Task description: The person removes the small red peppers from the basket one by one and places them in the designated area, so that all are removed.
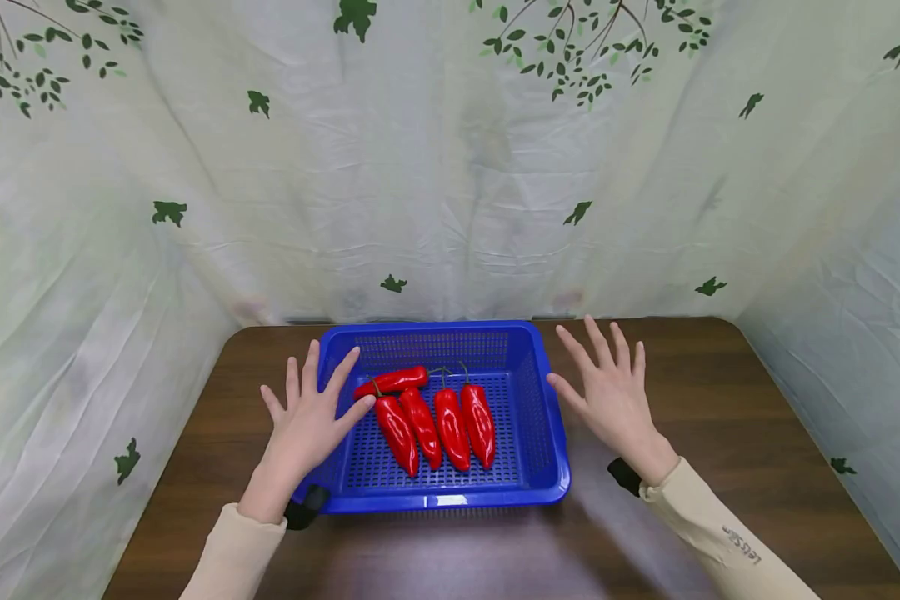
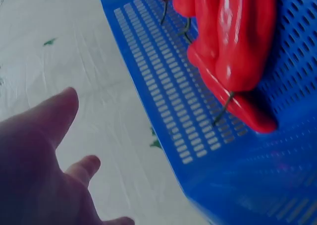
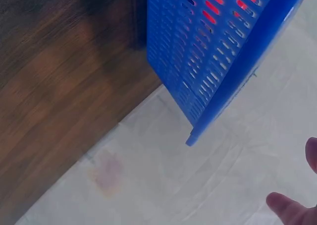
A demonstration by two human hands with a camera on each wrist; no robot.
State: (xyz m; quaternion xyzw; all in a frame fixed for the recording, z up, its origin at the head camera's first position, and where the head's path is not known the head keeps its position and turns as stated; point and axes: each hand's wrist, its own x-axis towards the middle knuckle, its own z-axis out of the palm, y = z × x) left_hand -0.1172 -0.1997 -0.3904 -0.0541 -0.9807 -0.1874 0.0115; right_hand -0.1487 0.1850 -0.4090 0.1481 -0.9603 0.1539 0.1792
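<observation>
A blue plastic basket [image 1: 495,500] with slotted walls stands on the table, and several shiny red peppers [image 1: 452,429] with green stems lie in it. One pepper [image 1: 393,381] lies crosswise behind the others at the left. My left hand [image 1: 303,425] hovers by the basket's left rim, fingers spread, holding nothing; in the head view its thumb overlaps the basket's inside. My right hand [image 1: 615,408] is held to the right of the basket with its fingers spread and nothing in it. In the left wrist view, a pepper [image 2: 242,41] shows close up inside the basket.
The brown wooden table [image 1: 690,392] extends to both sides and in front of the basket. Behind and beside it hangs a pale curtain [image 1: 435,183] with a green leaf print. A dark band [image 1: 625,477] sits at the right wrist.
</observation>
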